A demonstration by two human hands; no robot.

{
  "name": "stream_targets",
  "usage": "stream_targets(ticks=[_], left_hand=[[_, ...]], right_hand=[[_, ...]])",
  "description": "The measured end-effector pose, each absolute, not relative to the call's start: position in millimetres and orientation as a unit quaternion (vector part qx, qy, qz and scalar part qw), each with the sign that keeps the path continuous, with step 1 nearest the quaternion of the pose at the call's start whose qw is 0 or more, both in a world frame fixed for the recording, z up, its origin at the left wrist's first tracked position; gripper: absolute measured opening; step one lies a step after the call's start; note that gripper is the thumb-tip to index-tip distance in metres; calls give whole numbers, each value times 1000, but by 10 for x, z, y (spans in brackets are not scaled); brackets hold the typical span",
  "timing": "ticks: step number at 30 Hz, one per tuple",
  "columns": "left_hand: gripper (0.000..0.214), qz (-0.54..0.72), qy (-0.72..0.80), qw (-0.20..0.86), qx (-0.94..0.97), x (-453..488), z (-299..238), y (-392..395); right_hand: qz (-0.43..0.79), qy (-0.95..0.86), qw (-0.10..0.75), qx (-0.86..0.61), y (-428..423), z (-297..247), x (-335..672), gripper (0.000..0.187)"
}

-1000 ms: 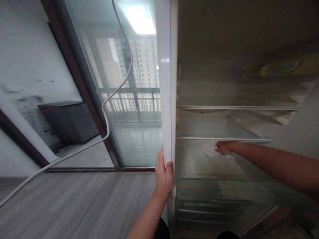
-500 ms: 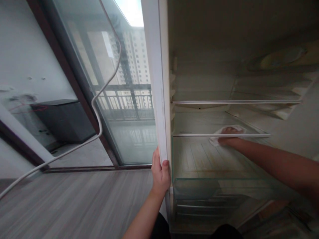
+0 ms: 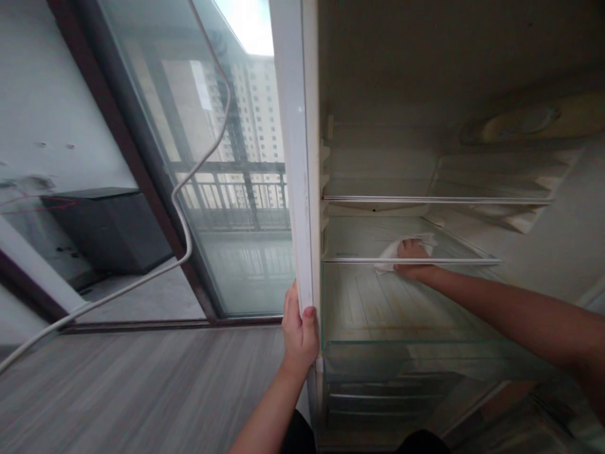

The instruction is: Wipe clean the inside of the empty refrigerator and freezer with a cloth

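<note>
Inside a refrigerator, my right hand point(image 3: 412, 255) presses a white cloth point(image 3: 390, 252) against the middle glass shelf point(image 3: 354, 236), near its front strip. The fingers are bent over the cloth, which spreads out on both sides of them. My left hand point(image 3: 301, 328) is wrapped round the white front edge of the refrigerator's side wall point(image 3: 305, 239), thumb on the inner side. Above the cloth runs an upper glass shelf point(image 3: 378, 189). Below it lies a lower glass shelf point(image 3: 363, 309) with yellowish marks.
A pale cable point(image 3: 184, 243) hangs in front of the sliding glass door point(image 3: 246, 271) and runs to the lower left. A dark cabinet point(image 3: 108, 227) stands beyond the door frame. Wood-look flooring point(image 3: 155, 384) lies at left. A round lamp cover point(image 3: 524, 120) is on the refrigerator wall.
My right hand and the cloth have slid to the left along the middle shelf. My left hand keeps its hold on the edge. The whole view has shifted slightly.
</note>
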State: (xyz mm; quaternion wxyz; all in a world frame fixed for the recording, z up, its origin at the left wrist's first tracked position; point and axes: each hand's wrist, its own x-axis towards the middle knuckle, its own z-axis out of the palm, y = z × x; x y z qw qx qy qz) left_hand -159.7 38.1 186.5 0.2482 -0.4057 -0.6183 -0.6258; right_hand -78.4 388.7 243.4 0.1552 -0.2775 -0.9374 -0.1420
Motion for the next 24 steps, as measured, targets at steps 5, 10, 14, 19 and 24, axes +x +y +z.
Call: stream_targets(ticks=[5, 10, 14, 19, 24], left_hand=[[56, -631, -619, 244, -399, -1593, 1869, 385], [58, -626, -621, 244, -405, -1586, 1877, 373], [59, -621, -631, 238, -400, -1578, 1886, 366], [59, -616, -635, 246, -396, -1583, 1868, 371], [58, -613, -631, 255, -401, -1582, 1866, 373]], right_hand=[[-170, -967, 143, -126, 3548, 2450, -977, 39], [-146, -969, 135, 148, 3356, 2440, -1141, 69], [-141, -964, 125, 190, 3252, 2474, -1288, 77], [-112, -973, 109, 167, 2962, 2342, -1525, 54], [-46, -988, 76, 128, 2860, 2147, -1653, 62]])
